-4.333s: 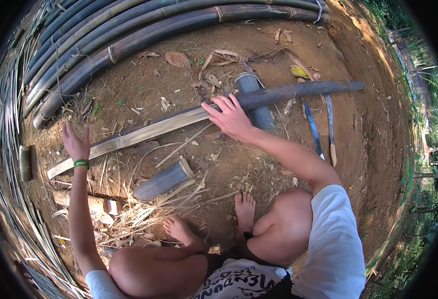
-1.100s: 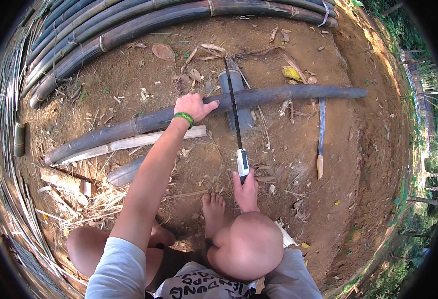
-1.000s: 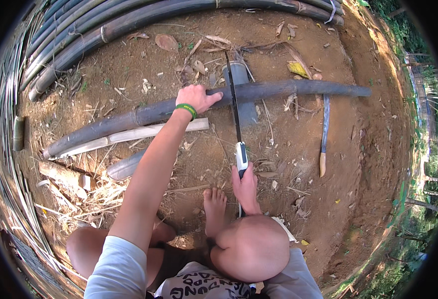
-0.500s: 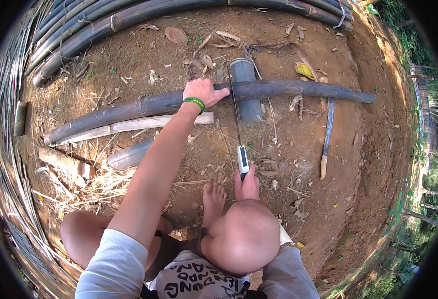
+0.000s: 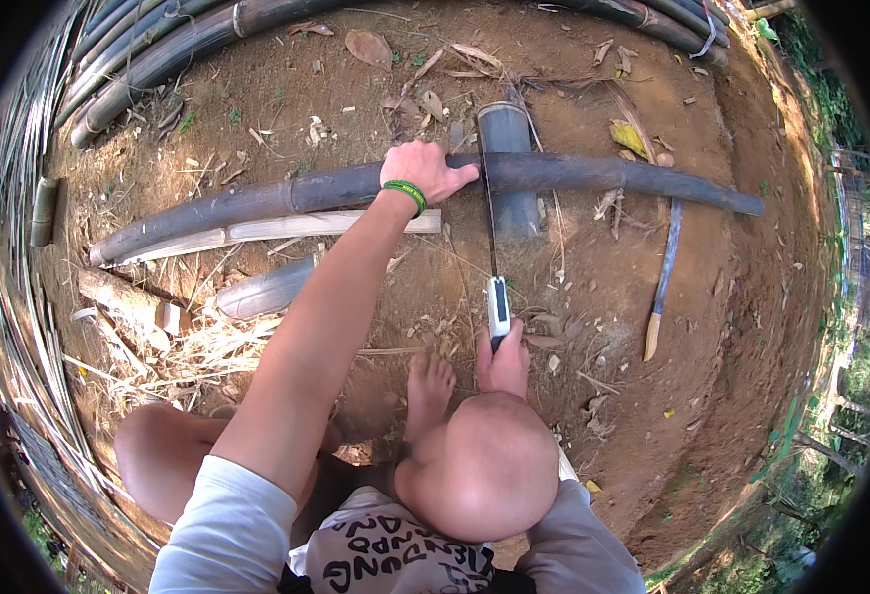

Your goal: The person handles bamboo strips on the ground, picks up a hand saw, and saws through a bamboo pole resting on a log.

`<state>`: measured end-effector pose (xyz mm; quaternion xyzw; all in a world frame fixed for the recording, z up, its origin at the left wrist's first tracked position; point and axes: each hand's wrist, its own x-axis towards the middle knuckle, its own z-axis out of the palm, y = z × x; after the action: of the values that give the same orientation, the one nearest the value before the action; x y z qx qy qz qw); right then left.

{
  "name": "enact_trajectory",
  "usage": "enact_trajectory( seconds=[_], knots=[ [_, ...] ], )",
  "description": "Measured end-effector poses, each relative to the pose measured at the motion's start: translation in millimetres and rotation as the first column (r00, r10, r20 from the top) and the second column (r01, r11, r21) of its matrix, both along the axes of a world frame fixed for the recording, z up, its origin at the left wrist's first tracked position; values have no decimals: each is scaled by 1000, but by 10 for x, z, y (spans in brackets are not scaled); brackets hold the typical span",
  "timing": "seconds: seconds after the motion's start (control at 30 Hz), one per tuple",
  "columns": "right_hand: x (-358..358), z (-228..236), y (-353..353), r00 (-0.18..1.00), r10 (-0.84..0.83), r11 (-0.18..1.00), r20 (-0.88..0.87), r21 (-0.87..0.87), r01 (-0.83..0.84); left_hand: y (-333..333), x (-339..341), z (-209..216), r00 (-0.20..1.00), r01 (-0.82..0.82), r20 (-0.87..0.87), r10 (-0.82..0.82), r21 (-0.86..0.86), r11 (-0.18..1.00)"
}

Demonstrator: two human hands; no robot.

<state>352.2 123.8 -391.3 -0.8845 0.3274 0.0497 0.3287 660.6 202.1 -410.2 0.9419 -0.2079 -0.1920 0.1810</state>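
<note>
A long dark bamboo pole (image 5: 356,186) lies crosswise over a short thick bamboo piece (image 5: 516,214). My left hand (image 5: 421,170), with a green band at the wrist, is closed round the pole, its thumb pointing right along the top. Just right of that thumb, the thin blade of a handsaw (image 5: 497,305) crosses the pole. My right hand (image 5: 503,364) grips the saw's white and black handle, close to my knee. Whether the blade has cut into the pole is too small to make out.
A long knife (image 5: 668,267) with a wooden handle lies on the right. Left of my arm are a pale split bamboo strip (image 5: 287,226), a bamboo offcut (image 5: 262,294), a wood block (image 5: 130,300) and shavings. Stacked bamboo poles (image 5: 197,40) line the far side. My bare foot (image 5: 429,388) is near the saw.
The whole view has shifted slightly, so things sit a little farther right. My left hand keeps its hold on the pole, and the saw stays across it in my right hand.
</note>
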Motion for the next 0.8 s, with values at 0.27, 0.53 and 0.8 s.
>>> enact_trajectory(
  seconds=[0.27,0.53,0.8],
  knots=[
    [395,-113,-98,996,60,998,64,-40,-58,7,39,7,998,56,13,-56,44,997],
    [700,-102,-166,996,57,998,65,-34,-55,52,49,-15,964,212,138,-229,130,969],
    [-197,223,38,985,-76,991,-157,94,92,28,-18,5,974,184,111,-197,119,976]
  ],
)
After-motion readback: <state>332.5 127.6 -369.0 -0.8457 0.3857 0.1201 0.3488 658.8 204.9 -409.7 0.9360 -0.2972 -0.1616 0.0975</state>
